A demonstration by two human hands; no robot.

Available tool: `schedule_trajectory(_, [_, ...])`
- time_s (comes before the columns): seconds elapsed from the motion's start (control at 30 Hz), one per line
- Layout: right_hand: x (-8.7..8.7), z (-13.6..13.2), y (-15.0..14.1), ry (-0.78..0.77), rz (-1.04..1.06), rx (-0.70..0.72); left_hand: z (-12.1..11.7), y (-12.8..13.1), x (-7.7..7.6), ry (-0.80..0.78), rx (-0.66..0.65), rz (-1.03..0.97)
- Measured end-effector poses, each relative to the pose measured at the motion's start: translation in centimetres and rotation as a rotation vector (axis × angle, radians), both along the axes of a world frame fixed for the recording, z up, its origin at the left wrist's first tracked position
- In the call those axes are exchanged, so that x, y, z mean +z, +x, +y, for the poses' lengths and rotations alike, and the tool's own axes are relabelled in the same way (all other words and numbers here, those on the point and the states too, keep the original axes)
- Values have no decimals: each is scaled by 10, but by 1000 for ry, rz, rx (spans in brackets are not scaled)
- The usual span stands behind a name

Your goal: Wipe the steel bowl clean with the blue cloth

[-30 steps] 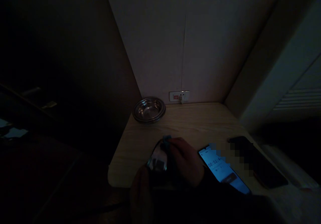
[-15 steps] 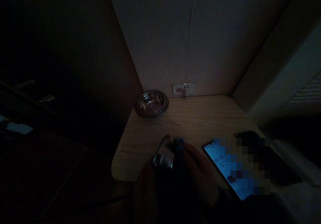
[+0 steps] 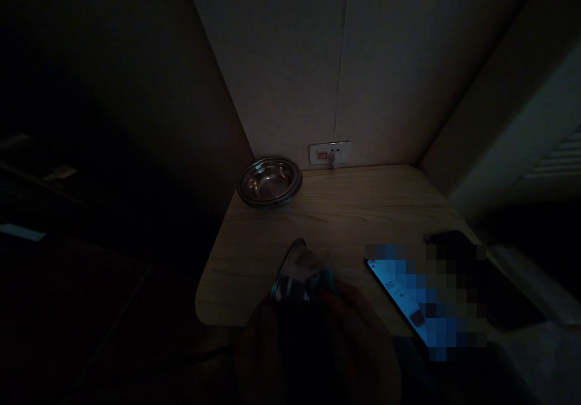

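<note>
A shiny metal bowl [image 3: 297, 272] is held tilted on its side above the front of the small table. My left hand [image 3: 261, 347] grips its rim at the lower left. Against the bowl's outer side, my right hand [image 3: 358, 332] presses a bluish cloth [image 3: 325, 276], its fingers closed and slightly blurred. Deep shadow hides the bowl's lower part and much of both hands. Farther back, a stack of metal bowls [image 3: 270, 181] sits at the table's far left corner, apart from my hands.
On the right of the wood-topped table [image 3: 363, 202] lie a lit phone [image 3: 399, 302] showing a timer, partly pixelated, and a dark phone-like slab [image 3: 508, 296]. A wall socket [image 3: 329, 153] with a red switch is behind the table. The surroundings are very dark.
The right hand with the cloth has shifted down and a little right along the bowl's outer side. The left hand keeps its hold on the rim. The camera view has shifted slightly.
</note>
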State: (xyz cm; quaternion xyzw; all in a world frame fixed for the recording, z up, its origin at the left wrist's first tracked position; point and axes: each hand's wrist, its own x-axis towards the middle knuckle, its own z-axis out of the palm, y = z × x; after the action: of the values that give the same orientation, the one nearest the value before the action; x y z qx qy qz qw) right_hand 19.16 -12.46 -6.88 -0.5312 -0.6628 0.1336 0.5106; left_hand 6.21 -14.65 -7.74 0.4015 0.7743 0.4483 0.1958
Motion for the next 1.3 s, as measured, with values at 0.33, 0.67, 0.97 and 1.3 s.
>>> schedule_trajectory(0.33, [40,38,5,108,-321,119,9,18,-6,101,86,-205])
schedule_trajectory(0.67, [35,33,4,110,-244,165,12,17,-15,199,85,-107])
schedule_trajectory(0.97, [32,38,7,122,-189,182,14,20,-3,139,46,-179])
schedule_trajectory(1.3, [33,39,17,91,-241,174,11,25,-6,124,73,-215])
